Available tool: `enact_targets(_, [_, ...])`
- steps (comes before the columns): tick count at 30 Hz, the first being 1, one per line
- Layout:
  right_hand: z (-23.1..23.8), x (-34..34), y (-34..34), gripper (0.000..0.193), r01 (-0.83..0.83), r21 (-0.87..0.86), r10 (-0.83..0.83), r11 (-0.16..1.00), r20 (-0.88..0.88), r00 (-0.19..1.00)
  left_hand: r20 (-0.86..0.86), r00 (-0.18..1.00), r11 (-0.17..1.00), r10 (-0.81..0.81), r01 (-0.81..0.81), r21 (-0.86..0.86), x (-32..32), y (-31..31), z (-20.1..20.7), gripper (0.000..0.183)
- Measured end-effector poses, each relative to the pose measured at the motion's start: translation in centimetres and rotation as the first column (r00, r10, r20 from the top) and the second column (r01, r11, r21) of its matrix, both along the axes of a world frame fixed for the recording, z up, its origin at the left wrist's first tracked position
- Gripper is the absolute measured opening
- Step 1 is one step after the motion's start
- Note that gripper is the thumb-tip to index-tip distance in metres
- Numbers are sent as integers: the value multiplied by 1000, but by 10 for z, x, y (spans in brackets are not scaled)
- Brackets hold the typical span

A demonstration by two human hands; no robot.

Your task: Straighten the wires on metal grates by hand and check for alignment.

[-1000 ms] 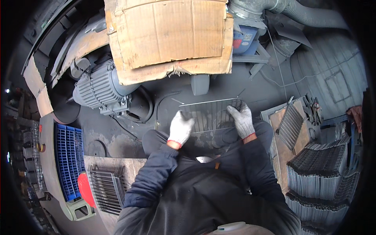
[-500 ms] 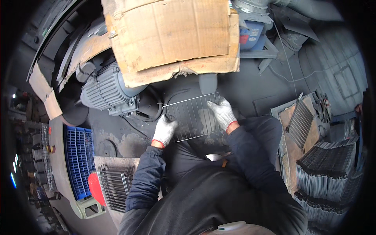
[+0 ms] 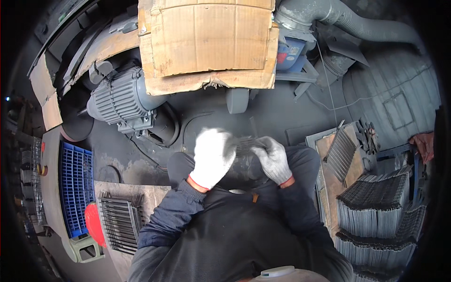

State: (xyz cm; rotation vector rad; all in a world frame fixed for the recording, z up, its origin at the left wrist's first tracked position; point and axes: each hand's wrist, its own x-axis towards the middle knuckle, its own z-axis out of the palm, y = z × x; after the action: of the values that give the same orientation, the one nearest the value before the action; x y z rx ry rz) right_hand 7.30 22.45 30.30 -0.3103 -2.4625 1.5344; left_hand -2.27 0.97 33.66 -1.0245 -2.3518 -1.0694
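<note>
A dark wire rack (image 3: 245, 146) with thin parallel bars is between my two hands, over my knees. Tilted steeply, it looks much narrowed and partly blurred. My right hand (image 3: 274, 163), in a white knitted glove with a red cuff, grips its right end, thumb and fingers closed. My left hand (image 3: 213, 159), gloved alike, is raised higher and closed at the rack's left end. Motion blurs its fingers, and it covers that end of the rack.
Several dark racks (image 3: 120, 223) lie on a board at left, beside a blue plastic crate (image 3: 76, 188). Stacked racks (image 3: 373, 207) fill the right side, with a single rack (image 3: 340, 154) on a board. Ahead are a grey motor (image 3: 120, 98) and a cardboard sheet (image 3: 209, 42).
The rack has gone from facing up broadly to steeply tilted. My left hand has risen and moved right, closer to my right hand. The whole view has shifted slightly.
</note>
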Motion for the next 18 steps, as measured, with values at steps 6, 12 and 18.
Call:
enact_targets(6, [-24,19,-1,26,235,-870,-491,433,-9,871,542,804,788,244,-490,373,31,-1,-22,108])
enact_targets(12, [-32,15,-18,42,154,-975,-354,161,89,931,683,294,407,-668,-624,667,41,31,-38,30])
enact_targets(18, [-34,12,12,49,428,-754,-503,499,150,851,721,519,548,-459,-474,690,19,20,-64,14])
